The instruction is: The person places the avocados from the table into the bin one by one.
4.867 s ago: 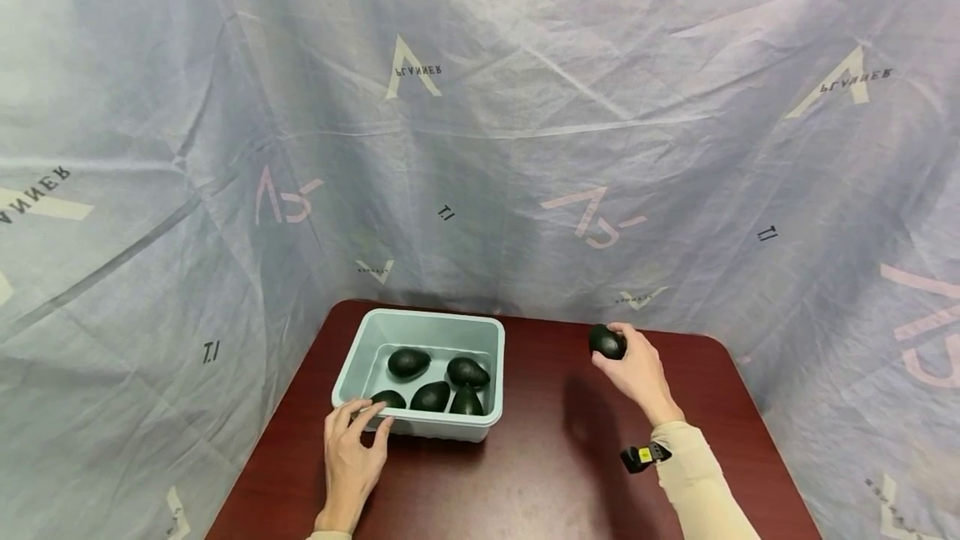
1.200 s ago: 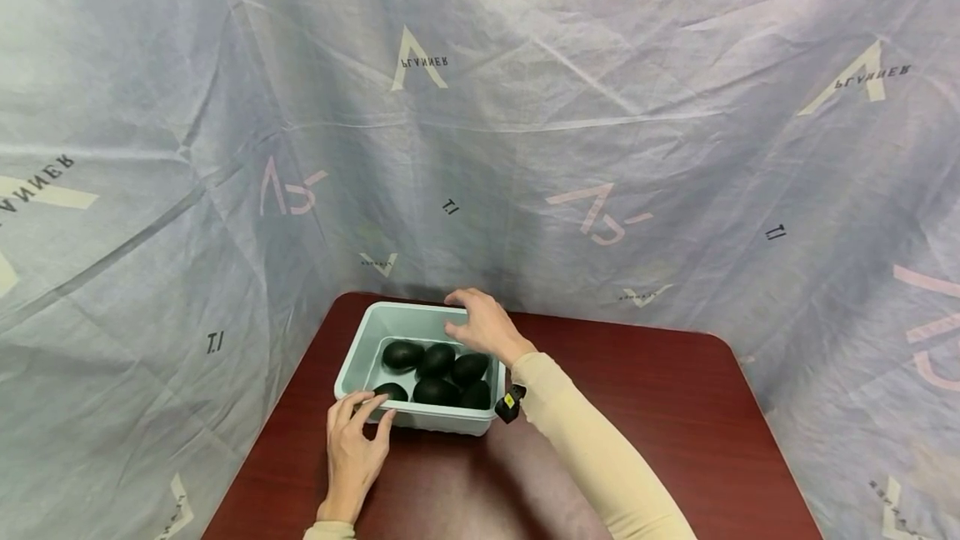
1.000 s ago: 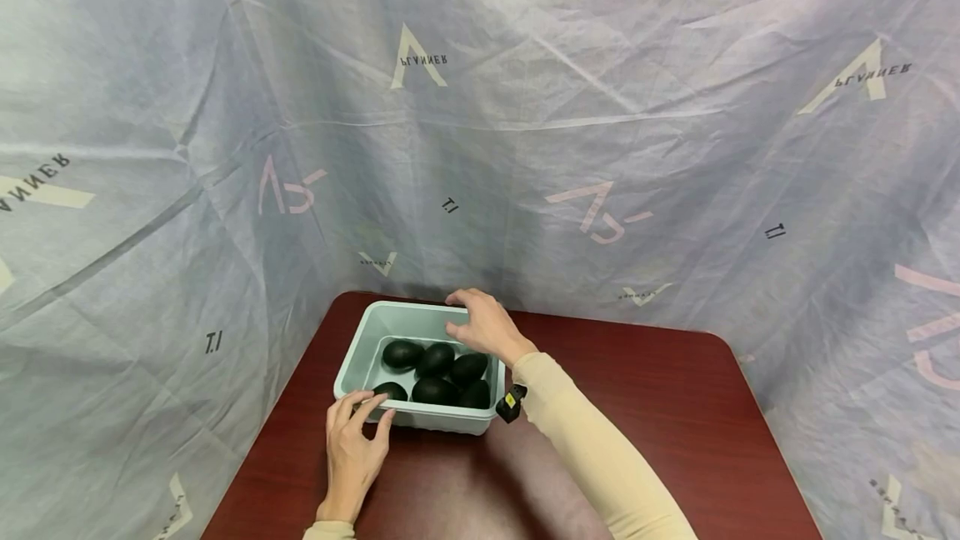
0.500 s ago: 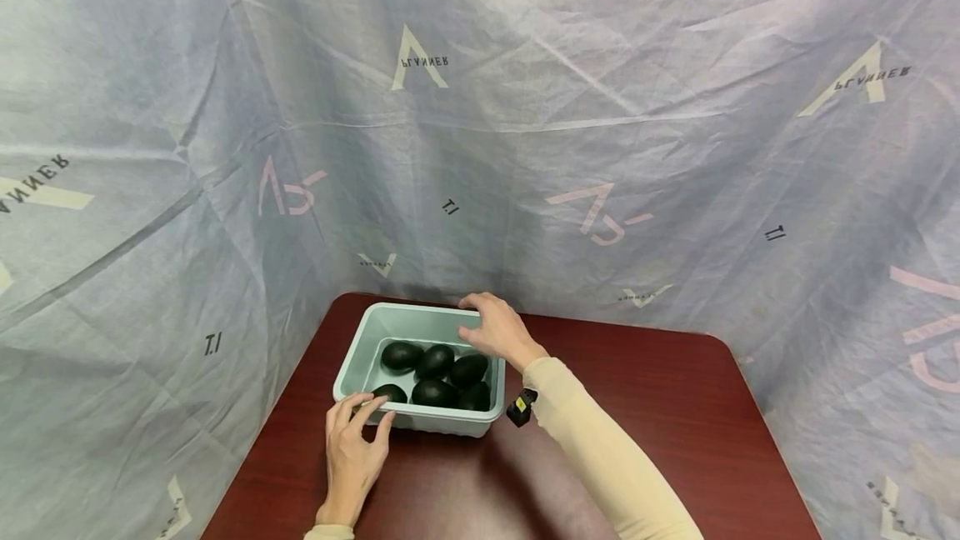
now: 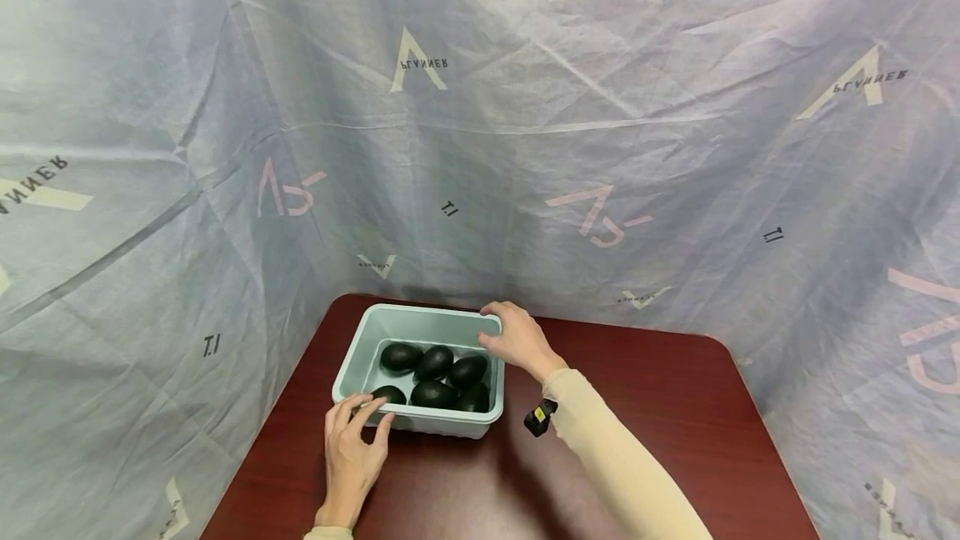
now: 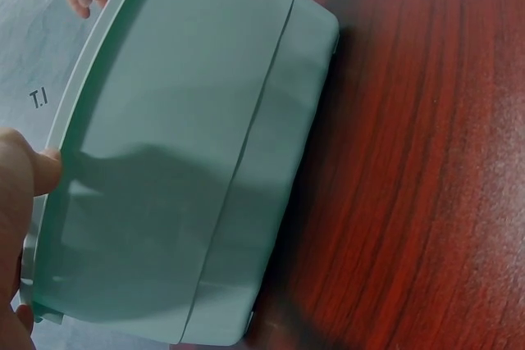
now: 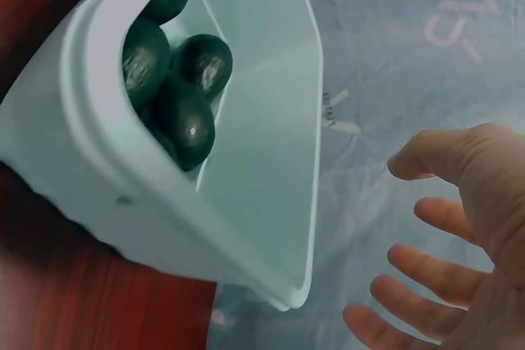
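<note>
A pale green plastic bin [image 5: 431, 423] stands on the table, with several dark avocados [image 5: 433, 363] lying inside it. At the bin's near left corner my left hand [image 5: 352, 457] holds the rim, fingers over the top and thumb [image 6: 47, 171] against the outer side. My right hand [image 5: 517, 340] hovers at the far right corner of the bin, holding nothing. In the right wrist view its fingers are spread and loosely bent, apart from the bin wall. The front wall partly hides the nearest avocados.
The dark red wooden table [image 5: 637, 407] extends to the right of the bin. Grey printed cloth [image 5: 495, 157] hangs close behind the table and along both sides. A small black device [image 5: 540, 417] sits on the right wrist.
Earlier my right hand held an avocado over the table's right side; that hand is now bare, and the bin holds one more. Lately it has drawn rightward from the bin. Left hand stays put.
</note>
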Action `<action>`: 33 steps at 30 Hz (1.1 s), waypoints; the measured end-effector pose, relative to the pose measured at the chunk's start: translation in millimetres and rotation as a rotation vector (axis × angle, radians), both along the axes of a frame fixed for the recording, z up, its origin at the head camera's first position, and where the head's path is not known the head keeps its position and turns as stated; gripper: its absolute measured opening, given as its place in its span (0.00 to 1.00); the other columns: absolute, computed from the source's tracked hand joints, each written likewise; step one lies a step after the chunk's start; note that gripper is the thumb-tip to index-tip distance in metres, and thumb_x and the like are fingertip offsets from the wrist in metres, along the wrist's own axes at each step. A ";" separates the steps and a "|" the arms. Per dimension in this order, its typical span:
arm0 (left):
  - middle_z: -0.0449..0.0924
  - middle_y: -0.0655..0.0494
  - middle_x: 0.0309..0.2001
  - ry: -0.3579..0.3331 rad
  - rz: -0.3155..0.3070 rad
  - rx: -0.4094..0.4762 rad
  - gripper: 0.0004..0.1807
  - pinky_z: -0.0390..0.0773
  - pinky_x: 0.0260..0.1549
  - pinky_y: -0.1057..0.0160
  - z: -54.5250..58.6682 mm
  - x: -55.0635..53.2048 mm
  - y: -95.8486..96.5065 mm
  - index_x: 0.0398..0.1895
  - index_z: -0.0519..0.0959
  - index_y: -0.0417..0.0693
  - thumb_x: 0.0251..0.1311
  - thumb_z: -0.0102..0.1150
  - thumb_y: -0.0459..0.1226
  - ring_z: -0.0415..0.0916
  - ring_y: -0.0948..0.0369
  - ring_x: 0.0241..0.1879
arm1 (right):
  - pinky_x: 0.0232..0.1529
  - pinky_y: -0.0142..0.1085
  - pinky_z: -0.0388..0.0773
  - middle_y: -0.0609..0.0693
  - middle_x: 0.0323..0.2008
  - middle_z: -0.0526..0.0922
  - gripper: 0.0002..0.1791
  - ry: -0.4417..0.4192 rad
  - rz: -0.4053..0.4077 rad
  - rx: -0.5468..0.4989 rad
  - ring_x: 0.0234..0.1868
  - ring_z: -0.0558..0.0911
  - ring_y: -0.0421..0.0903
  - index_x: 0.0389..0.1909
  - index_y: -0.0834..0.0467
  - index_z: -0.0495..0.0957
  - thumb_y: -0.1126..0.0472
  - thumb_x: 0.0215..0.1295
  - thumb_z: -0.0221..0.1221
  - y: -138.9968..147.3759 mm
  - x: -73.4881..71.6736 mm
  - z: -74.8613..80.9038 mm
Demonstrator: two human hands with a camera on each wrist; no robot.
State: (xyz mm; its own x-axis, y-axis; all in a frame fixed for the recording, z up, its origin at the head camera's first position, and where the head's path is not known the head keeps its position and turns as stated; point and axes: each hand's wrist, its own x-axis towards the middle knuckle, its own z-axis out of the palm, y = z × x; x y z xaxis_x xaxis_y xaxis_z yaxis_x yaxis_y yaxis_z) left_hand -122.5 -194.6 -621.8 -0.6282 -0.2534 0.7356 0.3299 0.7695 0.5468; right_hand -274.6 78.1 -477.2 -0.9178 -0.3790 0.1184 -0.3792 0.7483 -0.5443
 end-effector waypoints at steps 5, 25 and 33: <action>0.86 0.47 0.47 -0.012 -0.005 0.008 0.18 0.62 0.68 0.63 0.5 -0.2 -0.2 0.45 0.92 0.47 0.49 0.82 0.29 0.76 0.38 0.58 | 0.61 0.56 0.82 0.55 0.68 0.81 0.24 0.003 -0.026 -0.007 0.64 0.82 0.57 0.64 0.50 0.82 0.50 0.70 0.68 13.5 3.0 -7.7; 0.86 0.45 0.47 -0.011 -0.003 -0.014 0.18 0.64 0.65 0.56 -0.7 0.3 0.6 0.45 0.91 0.45 0.48 0.82 0.30 0.75 0.39 0.57 | 0.62 0.54 0.81 0.52 0.60 0.87 0.24 -0.023 -0.151 -0.108 0.63 0.84 0.56 0.61 0.53 0.83 0.53 0.66 0.70 75.3 44.5 -57.6; 0.86 0.44 0.48 -0.026 0.003 -0.012 0.18 0.63 0.66 0.56 1.4 2.1 0.5 0.46 0.91 0.46 0.48 0.82 0.30 0.75 0.38 0.57 | 0.56 0.52 0.83 0.50 0.59 0.87 0.23 -0.003 -0.242 -0.098 0.57 0.86 0.53 0.61 0.51 0.83 0.54 0.65 0.71 102.6 75.5 -75.0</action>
